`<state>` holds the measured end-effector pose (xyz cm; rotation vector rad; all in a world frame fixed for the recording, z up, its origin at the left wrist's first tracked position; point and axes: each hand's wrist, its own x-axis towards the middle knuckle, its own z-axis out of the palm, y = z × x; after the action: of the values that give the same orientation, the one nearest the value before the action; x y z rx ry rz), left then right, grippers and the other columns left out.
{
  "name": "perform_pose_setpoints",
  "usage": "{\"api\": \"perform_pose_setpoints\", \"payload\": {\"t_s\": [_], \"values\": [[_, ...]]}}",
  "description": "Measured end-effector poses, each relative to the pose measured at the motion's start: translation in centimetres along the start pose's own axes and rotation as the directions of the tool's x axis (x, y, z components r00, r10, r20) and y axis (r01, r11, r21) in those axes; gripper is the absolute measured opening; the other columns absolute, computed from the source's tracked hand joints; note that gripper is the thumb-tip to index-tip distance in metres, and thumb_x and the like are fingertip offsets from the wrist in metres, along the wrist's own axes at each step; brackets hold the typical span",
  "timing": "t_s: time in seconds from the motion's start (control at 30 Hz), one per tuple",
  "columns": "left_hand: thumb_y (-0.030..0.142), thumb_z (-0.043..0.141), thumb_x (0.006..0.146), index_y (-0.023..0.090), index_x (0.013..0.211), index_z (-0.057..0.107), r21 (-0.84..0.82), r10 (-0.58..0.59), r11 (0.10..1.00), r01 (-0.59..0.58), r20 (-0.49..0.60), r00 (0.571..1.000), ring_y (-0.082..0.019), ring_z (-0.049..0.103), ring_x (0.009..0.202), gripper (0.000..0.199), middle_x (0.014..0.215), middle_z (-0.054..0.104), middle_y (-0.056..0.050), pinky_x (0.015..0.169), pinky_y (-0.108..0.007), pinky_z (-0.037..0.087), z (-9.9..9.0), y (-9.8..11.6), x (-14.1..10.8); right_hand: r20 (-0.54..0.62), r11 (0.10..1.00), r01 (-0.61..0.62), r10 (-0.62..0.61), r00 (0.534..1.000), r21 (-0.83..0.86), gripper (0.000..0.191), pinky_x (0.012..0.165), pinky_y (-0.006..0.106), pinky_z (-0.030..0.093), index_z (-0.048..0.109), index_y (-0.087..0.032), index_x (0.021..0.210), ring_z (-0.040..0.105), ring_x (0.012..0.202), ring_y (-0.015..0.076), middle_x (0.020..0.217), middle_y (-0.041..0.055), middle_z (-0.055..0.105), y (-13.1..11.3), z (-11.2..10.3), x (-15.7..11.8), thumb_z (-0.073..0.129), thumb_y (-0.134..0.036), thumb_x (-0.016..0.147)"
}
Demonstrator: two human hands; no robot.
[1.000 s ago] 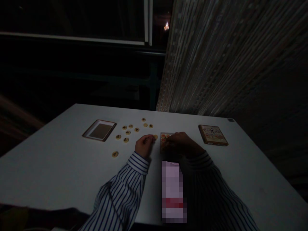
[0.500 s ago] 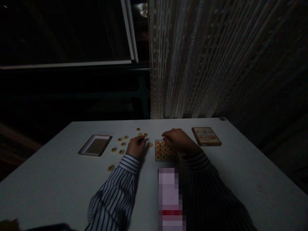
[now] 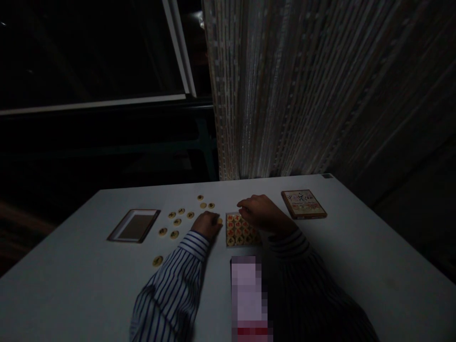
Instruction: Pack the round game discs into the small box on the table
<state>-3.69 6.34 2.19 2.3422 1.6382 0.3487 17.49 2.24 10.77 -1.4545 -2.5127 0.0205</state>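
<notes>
My left hand (image 3: 206, 225) is closed at the left of the box, its fingertips gripping a round wooden xiangqi piece (image 3: 220, 221) at the table top. A shallow box (image 3: 243, 246) holds rows of xiangqi pieces with red and dark characters. Over its upper right part hovers my right hand (image 3: 261, 213), fingers bent and pressed together; whether anything is between them is hidden. Several loose pieces with dark characters lie left of my left hand, among them one piece (image 3: 190, 215) close to it and another (image 3: 157, 261) nearer me.
An open, shallow box lid or tray (image 3: 134, 226) lies at the left of the white table (image 3: 85, 285). A printed box (image 3: 304, 204) is at the back right. In front of me is a blurred-out phone-like object (image 3: 247, 289). A string curtain (image 3: 263, 95) hangs behind the table.
My left hand has moved down and closed on the piece beside the box. My right hand stays over the box. The whole view has shifted slightly.
</notes>
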Motion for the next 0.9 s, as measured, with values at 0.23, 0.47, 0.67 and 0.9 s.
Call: {"api": "perform_pose_setpoints", "payload": {"t_s": [0.23, 0.47, 0.67, 0.9], "values": [[0.027, 0.056, 0.071, 0.02, 0.096, 0.068, 0.045, -0.014, 0.999, 0.013, 0.012, 1.0, -0.021, 0.059, 0.087, 0.029, 0.092, 0.065, -0.01, 0.08, -0.029, 0.041, 0.3, 0.0, 0.1, 0.028, 1.0, -0.006, 0.006, 1.0, 0.008, 0.032, 0.083, 0.032, 0.038, 0.061, -0.018, 0.109, 0.059, 0.095, 0.0195, 0.101, 0.0079, 0.067, 0.0, 0.1, 0.0, 0.04, -0.029, 0.087], [0.028, 0.052, 0.075, 0.017, 0.099, 0.067, -0.062, -0.007, 0.998, 0.002, -0.079, 0.997, -0.022, 0.059, 0.087, 0.031, 0.093, 0.064, -0.012, 0.081, -0.031, 0.042, 0.2, -0.1, -0.3, 0.031, 1.0, -0.008, 0.007, 0.999, 0.024, 0.031, 0.085, 0.031, 0.037, 0.061, -0.018, 0.109, 0.058, 0.098, 0.0192, 0.102, 0.0081, 0.067, -0.3, -0.3, -0.2, 0.041, -0.028, 0.087], [0.028, 0.049, 0.077, 0.016, 0.099, 0.065, -0.076, 0.033, 0.996, -0.048, -0.183, 0.983, -0.023, 0.057, 0.092, 0.03, 0.096, 0.063, -0.011, 0.083, -0.032, 0.043, -0.8, 0.6, -0.8, 0.019, 1.0, -0.004, 0.004, 1.0, 0.024, 0.032, 0.084, 0.031, 0.038, 0.06, -0.018, 0.109, 0.058, 0.097, 0.0186, 0.103, 0.0078, 0.067, -0.2, -0.2, -0.3, 0.04, -0.028, 0.087], [0.029, 0.051, 0.077, 0.014, 0.101, 0.062, -0.173, 0.076, 0.974, -0.145, -0.353, 0.933, -0.023, 0.057, 0.093, 0.03, 0.099, 0.063, -0.012, 0.085, -0.035, 0.044, -1.6, 1.4, -1.4, 0.025, 1.0, -0.005, 0.004, 1.0, 0.021, 0.031, 0.083, 0.031, 0.038, 0.06, -0.019, 0.109, 0.058, 0.096, 0.0194, 0.103, 0.0072, 0.066, 0.0, 0.0, -0.2, 0.041, -0.028, 0.086]]}}
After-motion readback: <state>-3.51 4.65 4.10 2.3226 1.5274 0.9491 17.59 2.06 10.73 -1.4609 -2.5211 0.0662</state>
